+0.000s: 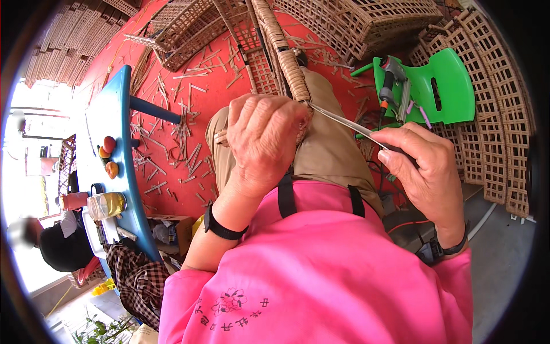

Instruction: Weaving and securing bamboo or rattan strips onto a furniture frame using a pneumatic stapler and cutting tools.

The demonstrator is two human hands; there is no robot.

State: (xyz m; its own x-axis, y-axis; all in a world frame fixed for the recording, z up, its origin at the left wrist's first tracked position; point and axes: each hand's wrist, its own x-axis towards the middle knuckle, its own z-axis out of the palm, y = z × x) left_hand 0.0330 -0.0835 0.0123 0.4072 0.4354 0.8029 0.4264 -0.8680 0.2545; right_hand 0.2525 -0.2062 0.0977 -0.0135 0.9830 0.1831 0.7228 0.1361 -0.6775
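Observation:
My left hand (260, 140) is closed round the near end of a thick basket rim (292, 74) wrapped in tan cane strips, which runs away from me between my knees. In my right hand (421, 163) is a slim, pointed silvery tool (346, 121) with a dark handle; its exact kind is unclear. Its tip meets the wrapped end beside my left fingers. Open wicker lattice (260, 71) belonging to the basket hangs below the rim. My left palm and fingertips are hidden behind the back of the hand.
A green plastic chair (458, 86) on the right bears a nail gun (392, 80). Woven panels (487, 109) stand behind it. A blue table (129, 172) with fruit and a jar (106, 205) is on the left. Cane scraps (192, 163) litter the red floor.

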